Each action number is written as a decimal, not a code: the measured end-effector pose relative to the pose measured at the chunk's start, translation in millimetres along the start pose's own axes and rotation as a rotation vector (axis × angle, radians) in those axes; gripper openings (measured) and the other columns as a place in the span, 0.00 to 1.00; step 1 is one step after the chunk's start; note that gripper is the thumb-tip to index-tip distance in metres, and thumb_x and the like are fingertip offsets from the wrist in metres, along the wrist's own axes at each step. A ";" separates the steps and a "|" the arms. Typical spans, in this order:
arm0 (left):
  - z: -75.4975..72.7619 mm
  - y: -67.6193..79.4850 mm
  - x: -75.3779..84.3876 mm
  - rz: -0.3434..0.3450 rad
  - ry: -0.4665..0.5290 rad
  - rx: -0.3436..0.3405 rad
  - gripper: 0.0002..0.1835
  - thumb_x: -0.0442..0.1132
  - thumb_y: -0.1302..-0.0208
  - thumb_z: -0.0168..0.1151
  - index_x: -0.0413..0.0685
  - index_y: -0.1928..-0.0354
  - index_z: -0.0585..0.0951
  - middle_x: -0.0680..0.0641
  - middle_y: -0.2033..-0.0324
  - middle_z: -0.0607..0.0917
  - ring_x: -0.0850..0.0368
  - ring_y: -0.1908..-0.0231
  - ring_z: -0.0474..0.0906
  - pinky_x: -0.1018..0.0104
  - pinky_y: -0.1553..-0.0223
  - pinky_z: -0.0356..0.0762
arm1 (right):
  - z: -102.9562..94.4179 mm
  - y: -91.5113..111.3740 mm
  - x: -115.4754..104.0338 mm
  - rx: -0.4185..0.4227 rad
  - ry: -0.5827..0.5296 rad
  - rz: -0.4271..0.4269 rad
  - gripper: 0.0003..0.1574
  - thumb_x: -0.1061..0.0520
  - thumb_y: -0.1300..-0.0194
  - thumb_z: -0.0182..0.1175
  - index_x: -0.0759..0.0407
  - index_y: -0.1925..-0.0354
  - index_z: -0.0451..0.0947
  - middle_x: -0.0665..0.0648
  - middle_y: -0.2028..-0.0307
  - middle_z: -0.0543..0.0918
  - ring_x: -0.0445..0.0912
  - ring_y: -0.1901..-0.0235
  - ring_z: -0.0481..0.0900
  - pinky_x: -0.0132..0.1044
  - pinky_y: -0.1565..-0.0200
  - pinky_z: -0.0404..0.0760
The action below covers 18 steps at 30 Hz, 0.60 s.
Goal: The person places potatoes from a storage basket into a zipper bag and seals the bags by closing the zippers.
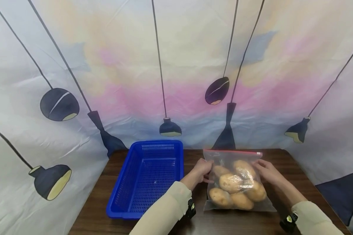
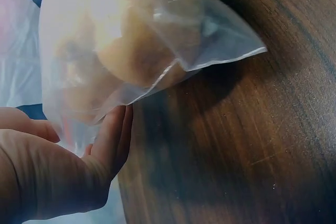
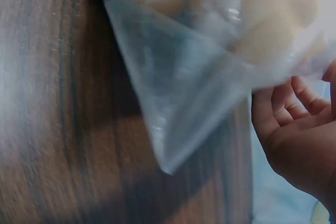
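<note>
A clear zip bag (image 1: 225, 157) with a red closure strip along its top stands upright toward the right of the table, several potatoes (image 1: 230, 182) inside. My left hand (image 1: 201, 169) grips the bag's left side, fingers partly behind the plastic. On the opposite side my right hand (image 1: 269, 171) pinches the bag just below the red strip. In the left wrist view, the bag's lower corner juts over the table with a shadow beneath, and fingers of the left hand (image 2: 58, 166) press its side. The right wrist view has the right hand (image 3: 302, 135) with curled fingers at the plastic.
A blue perforated plastic basket (image 1: 180, 163) sits on the dark wooden table (image 1: 94, 209), left of the bag. Behind the table hangs a cloth backdrop (image 1: 191, 65) printed with lamps. Straps with small dark devices circle both wrists.
</note>
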<state>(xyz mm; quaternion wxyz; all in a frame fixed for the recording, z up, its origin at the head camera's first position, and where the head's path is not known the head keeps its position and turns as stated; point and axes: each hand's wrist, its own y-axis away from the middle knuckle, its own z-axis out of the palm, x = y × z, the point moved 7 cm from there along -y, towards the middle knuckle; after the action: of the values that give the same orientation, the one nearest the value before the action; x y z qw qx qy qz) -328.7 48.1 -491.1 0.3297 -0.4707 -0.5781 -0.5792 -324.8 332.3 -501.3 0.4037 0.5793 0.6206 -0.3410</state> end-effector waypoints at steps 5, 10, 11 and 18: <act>-1.3 -0.1 -10.1 -0.041 -0.018 -0.007 0.15 0.42 0.20 0.54 0.33 0.47 0.73 0.40 0.67 0.78 0.44 0.74 0.83 0.48 0.65 0.90 | 7.1 2.3 12.7 0.025 -0.003 0.056 0.30 0.40 0.16 0.51 0.67 0.50 0.78 0.52 0.69 0.77 0.43 0.73 0.74 0.38 0.71 0.77; -3.3 -1.5 -14.3 -0.057 -0.011 -0.049 0.37 0.45 0.21 0.55 0.30 0.22 0.55 0.31 0.46 0.77 0.35 0.64 0.85 0.44 0.60 0.89 | 5.9 1.7 15.6 0.014 -0.029 0.089 0.33 0.37 0.16 0.50 0.68 0.49 0.77 0.52 0.75 0.75 0.44 0.74 0.75 0.40 0.71 0.80; -4.8 -1.3 -14.0 -0.060 -0.015 -0.061 0.39 0.45 0.21 0.55 0.30 0.21 0.52 0.31 0.43 0.76 0.35 0.62 0.85 0.43 0.59 0.89 | 5.8 1.1 13.9 0.009 -0.036 0.084 0.33 0.37 0.16 0.51 0.69 0.49 0.76 0.52 0.75 0.75 0.45 0.74 0.76 0.41 0.71 0.82; -15.2 12.4 7.0 0.006 -0.186 -0.089 0.45 0.51 0.20 0.58 0.33 0.17 0.48 0.30 0.27 0.67 0.31 0.35 0.74 0.31 0.40 0.76 | -16.7 7.3 -25.9 0.136 0.136 -0.114 0.27 0.45 0.17 0.55 0.71 0.50 0.78 0.59 0.73 0.81 0.49 0.76 0.82 0.43 0.72 0.86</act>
<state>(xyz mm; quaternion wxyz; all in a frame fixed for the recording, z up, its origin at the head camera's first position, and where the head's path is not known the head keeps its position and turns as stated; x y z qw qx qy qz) -322.1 33.0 -478.4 0.2553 -0.5382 -0.5787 -0.5571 -319.2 336.4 -470.4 0.3004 0.5908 0.6540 -0.3647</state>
